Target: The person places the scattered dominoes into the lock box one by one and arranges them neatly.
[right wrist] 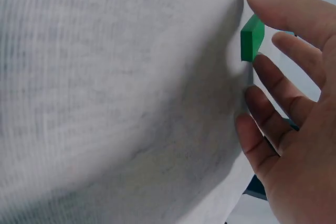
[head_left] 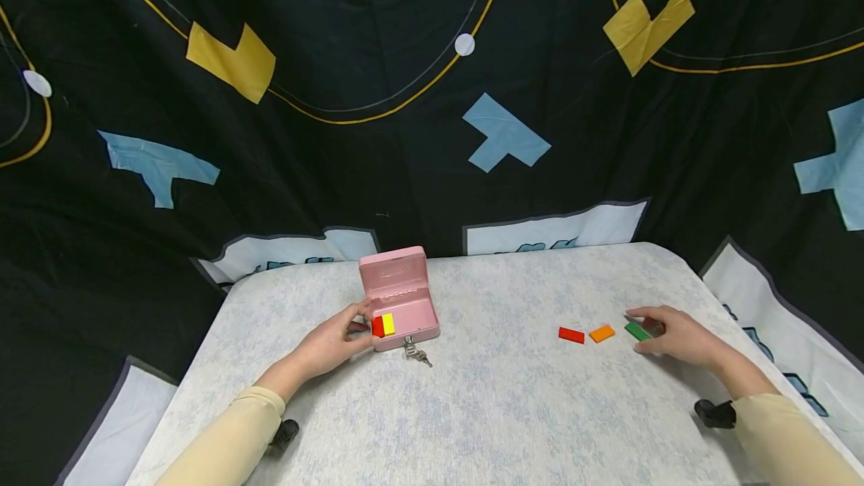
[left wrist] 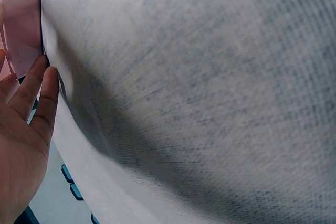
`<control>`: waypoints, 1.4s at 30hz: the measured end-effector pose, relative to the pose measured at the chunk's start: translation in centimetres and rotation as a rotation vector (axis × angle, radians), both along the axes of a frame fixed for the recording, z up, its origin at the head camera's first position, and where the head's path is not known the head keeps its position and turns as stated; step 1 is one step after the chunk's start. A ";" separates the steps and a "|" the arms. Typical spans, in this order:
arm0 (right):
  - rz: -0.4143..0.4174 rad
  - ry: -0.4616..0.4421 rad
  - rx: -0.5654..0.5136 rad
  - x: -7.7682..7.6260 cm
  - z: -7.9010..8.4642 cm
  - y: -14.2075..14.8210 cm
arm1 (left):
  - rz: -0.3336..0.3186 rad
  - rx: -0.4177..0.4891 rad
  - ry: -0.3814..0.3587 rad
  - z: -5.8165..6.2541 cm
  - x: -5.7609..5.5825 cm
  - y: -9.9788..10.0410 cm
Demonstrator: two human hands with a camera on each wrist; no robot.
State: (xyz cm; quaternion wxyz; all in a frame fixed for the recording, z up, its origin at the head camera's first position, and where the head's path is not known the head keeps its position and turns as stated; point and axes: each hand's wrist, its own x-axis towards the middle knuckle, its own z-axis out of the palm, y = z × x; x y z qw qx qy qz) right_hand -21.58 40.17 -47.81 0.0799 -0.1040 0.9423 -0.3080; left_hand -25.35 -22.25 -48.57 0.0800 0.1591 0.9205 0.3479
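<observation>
In the head view I see a glossy pink box [head_left: 428, 332], lid raised, keys [head_left: 421, 357] at its front, holding red [head_left: 378, 328] and yellow [head_left: 388, 323] rectangular blocks. The left hand [head_left: 324, 342] touches its left side. On the mottled pale-blue cloth [head_left: 486, 403], a flat green block [head_left: 637, 331] lies between the right hand's [head_left: 680, 337] parted thumb and fingers, beside orange [head_left: 602, 333] and red [head_left: 571, 335] blocks.

Left wrist: I see extended, spread fingers by the box.

Right wrist: loosely bent fingers surround the sharp-edged green block; contact I can't tell.
</observation>
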 end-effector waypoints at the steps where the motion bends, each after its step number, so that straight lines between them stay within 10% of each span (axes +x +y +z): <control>1: 0.007 -0.014 -0.008 0.1 0.0 0.1 | 0.001 0.003 -0.003 0.0 0.0 0.0; 42: 0.032 -0.096 -0.078 -0.3 -0.7 1.4 | -0.004 0.010 -0.008 0.0 0.0 -0.1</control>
